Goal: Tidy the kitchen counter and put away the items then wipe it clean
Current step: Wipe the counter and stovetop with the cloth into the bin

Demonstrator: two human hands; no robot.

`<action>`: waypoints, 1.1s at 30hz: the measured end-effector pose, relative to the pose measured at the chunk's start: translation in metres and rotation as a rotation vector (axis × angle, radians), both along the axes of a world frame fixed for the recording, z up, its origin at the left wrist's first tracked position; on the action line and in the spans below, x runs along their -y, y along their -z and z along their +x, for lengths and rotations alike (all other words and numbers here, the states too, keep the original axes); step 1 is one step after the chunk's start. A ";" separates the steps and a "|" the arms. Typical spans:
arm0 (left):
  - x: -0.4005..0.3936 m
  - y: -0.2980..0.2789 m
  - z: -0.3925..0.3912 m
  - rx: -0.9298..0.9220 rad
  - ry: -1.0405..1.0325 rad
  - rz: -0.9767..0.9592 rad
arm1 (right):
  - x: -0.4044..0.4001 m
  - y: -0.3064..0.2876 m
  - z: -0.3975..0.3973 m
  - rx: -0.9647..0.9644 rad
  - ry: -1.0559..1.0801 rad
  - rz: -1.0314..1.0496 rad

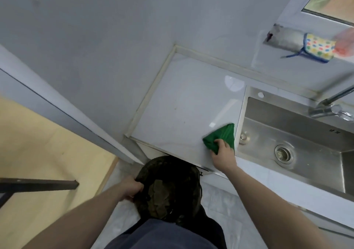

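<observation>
You are in the wiping step: no loose items show on the white table (183, 99), so the putting-away looks done on this stretch, and what remains is cleaning the surface. Your right hand (223, 149) grips the bunched green cloth (220, 136), fingers curled over its near edge, with the cloth lying flat on the table at the front right corner, just beside the lip of the steel sink (298, 139). Your left hand (132, 188) is closed round the rim of a dark bin (168, 187) lined with a black bag, which sits low against the front edge of the table, below the surface; by its placement it looks set to catch whatever you sweep off. A few faint brownish specks show near the middle-left of the table, and the far corner by the wall (86, 38) has not obviously been covered, though the glare makes that hard to judge. The next move, as I read it, calls for drawing the cloth across towards the bin edge with even pressure, keeping it flat so crumbs travel ahead of it and do not scatter into the sink or onto the floor, while your left hand holds the bin's mouth under the table lip.
</observation>
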State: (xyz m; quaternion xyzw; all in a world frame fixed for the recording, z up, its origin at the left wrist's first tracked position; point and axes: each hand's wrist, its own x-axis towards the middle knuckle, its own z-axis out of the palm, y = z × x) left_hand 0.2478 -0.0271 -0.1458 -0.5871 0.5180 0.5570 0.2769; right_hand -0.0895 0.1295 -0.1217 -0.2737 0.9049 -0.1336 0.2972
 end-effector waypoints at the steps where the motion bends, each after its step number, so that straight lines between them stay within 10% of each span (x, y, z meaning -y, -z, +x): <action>1: 0.001 0.001 0.004 0.002 -0.014 0.003 | 0.002 0.005 0.008 -0.032 -0.009 0.020; 16: 0.004 -0.022 0.008 0.004 -0.063 -0.015 | 0.028 -0.004 0.141 0.242 -0.375 -0.030; 23: 0.010 -0.032 0.016 0.020 -0.094 -0.019 | 0.046 -0.060 0.088 0.359 -0.150 -0.290; 33: 0.023 -0.037 0.029 0.044 -0.190 -0.056 | 0.111 -0.080 -0.028 -0.030 0.029 -0.474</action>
